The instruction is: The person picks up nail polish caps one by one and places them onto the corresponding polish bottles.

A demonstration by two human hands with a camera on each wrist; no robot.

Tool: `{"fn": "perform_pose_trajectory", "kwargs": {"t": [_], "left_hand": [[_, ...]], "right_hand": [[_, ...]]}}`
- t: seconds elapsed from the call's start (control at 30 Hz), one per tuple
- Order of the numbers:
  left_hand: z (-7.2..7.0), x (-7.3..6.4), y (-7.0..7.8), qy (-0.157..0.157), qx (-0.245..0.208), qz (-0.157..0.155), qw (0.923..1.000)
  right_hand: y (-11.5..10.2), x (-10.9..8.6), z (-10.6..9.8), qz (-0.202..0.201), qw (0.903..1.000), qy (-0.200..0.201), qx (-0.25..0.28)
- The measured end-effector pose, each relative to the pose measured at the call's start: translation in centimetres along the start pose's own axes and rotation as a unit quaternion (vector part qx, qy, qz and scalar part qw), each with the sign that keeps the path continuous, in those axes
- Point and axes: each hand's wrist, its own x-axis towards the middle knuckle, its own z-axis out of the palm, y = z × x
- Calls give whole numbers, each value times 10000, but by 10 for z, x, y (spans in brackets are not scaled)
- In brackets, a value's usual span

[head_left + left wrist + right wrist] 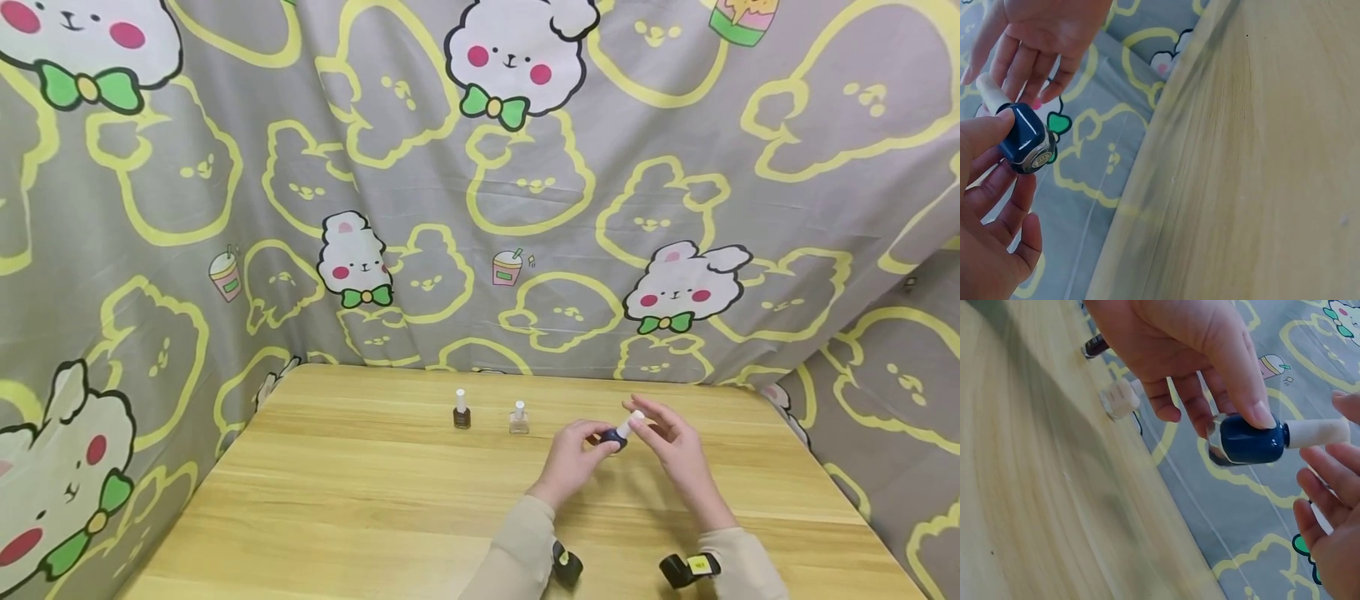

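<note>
My left hand (573, 458) holds a bottle of dark blue nail polish (613, 439) between thumb and fingers, tilted and raised above the table. In the right wrist view the left thumb lies on the blue glass (1250, 440), and the white cap (1317, 432) points toward my right hand (1335, 531). The right hand's fingers reach loosely around the cap, its thumb a little apart from it; whether a fingertip touches the cap is hard to tell. In the left wrist view the bottle's base (1040, 160) faces the camera.
Two more polish bottles stand upright toward the table's back edge: a dark one (461, 417) and a clear or pale one (519, 422), both white-capped. The wooden table (337, 492) meets a grey patterned curtain (427, 192) behind and at the sides.
</note>
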Motion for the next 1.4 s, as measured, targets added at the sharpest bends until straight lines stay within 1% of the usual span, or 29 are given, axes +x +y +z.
{"fn": "perform_pose_trajectory", "kwargs": {"t": [0.13,0.3,0.47,0.73,0.9,1.0,1.13,1.27,1.4], "left_hand": [[0,1,-1,-43,40,45,10000],[0,1,-2,-58,15,51,10000],[-1,1,0,-34,-45,21,10000],[-2,1,0,28,105,67,9999],[-2,1,-2,39,183,11,9998],[-2,0,-3,49,245,-26,9997],[-1,0,-3,50,336,4,9994],[0,-1,-1,29,422,76,9991],[1,-1,-1,25,476,99,9988]], "right_hand": [[1,0,-5,-134,9993,-294,184],[0,0,-9,-162,9978,-546,345],[-1,0,-11,-149,9982,-555,158],[2,1,-12,-170,9986,-479,-143],[1,1,-9,-50,9991,-238,-361],[-1,0,-5,110,9976,47,-681],[-2,-1,-1,325,9929,530,-1017],[-1,-1,4,469,9900,891,-987],[1,0,6,538,9894,1012,-897]]}}
